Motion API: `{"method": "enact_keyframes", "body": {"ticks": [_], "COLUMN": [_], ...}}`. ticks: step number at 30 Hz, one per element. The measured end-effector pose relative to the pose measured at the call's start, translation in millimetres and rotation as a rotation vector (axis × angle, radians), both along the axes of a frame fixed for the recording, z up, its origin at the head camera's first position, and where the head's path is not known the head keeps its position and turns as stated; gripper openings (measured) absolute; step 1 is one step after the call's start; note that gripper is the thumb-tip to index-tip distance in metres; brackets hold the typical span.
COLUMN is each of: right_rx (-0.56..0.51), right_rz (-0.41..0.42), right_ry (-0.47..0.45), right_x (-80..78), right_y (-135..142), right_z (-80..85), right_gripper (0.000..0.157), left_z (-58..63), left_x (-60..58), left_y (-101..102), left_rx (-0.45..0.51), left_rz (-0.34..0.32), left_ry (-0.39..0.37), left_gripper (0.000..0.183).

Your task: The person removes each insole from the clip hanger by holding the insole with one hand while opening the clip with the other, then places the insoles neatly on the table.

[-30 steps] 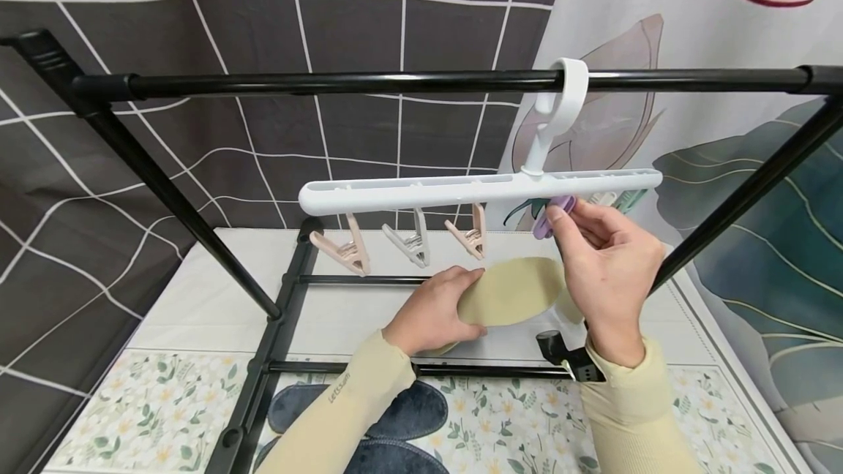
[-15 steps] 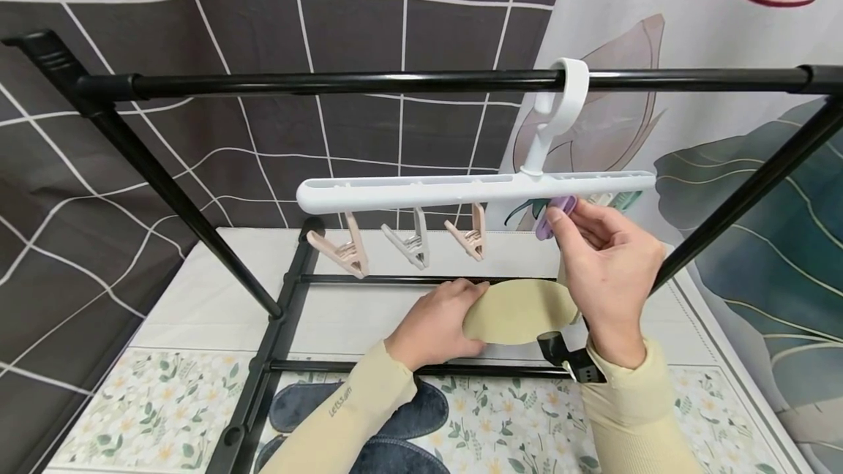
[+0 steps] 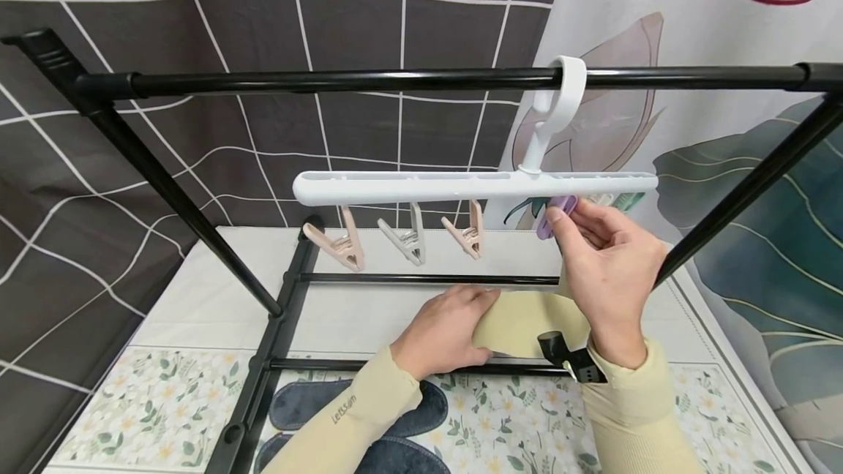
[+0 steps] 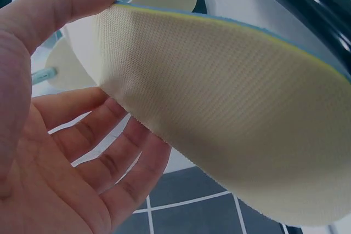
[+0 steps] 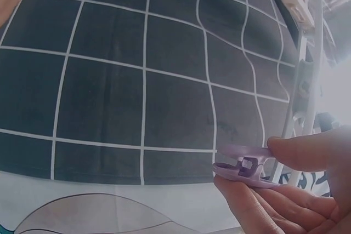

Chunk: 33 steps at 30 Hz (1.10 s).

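Under the white hanger (image 3: pixel 474 186), one yellowish insole (image 3: pixel 523 319), partly hidden by a black wrist device (image 3: pixel 574 363), is gripped by the left hand (image 3: pixel 448 331); above it, one purple clip (image 3: pixel 555 216) is pinched by the right hand (image 3: pixel 609 269). At left, three pale clips (image 3: pixel 414 242) and two dark slippers (image 3: pixel 426 409) are counted.

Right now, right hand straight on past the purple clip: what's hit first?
Probably the white hanger, next in line beyond the right hand in head view; depth is unclear, it might pass beneath.
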State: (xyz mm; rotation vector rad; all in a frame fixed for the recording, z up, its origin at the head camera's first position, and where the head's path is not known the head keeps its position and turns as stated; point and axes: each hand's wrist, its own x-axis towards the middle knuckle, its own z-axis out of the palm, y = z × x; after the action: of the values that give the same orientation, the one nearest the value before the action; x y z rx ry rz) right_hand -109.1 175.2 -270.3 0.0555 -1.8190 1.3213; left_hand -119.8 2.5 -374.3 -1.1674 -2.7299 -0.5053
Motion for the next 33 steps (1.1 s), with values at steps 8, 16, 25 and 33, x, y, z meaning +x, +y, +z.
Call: {"method": "enact_keyframes", "body": {"ticks": [8, 16, 25, 33], "right_rx": [0.010, 0.020, -0.004, -0.013], "right_rz": [0.006, 0.004, 0.024, 0.026], "right_ry": [0.005, -0.016, -0.015, -0.013], "right_x": [-0.2, 0.3, -1.0, -1.0], "right_y": [0, 1, 2, 1], "right_z": [0.5, 0.3, -0.3, -0.5], "right_gripper": [0.022, 0.023, 0.024, 0.023], "left_z": [3.0, 0.3, -4.1, -7.4], "left_x": [7.1, 13.4, 24.0, 31.1], "left_y": [4, 9, 13, 15], "left_rx": [-0.035, -0.040, -0.040, 0.006], "left_rz": [-0.028, -0.053, -0.063, -0.056], "left_ry": [0.020, 0.050, 0.042, 0.035], "left_gripper": [0.079, 0.071, 0.070, 0.061]}}
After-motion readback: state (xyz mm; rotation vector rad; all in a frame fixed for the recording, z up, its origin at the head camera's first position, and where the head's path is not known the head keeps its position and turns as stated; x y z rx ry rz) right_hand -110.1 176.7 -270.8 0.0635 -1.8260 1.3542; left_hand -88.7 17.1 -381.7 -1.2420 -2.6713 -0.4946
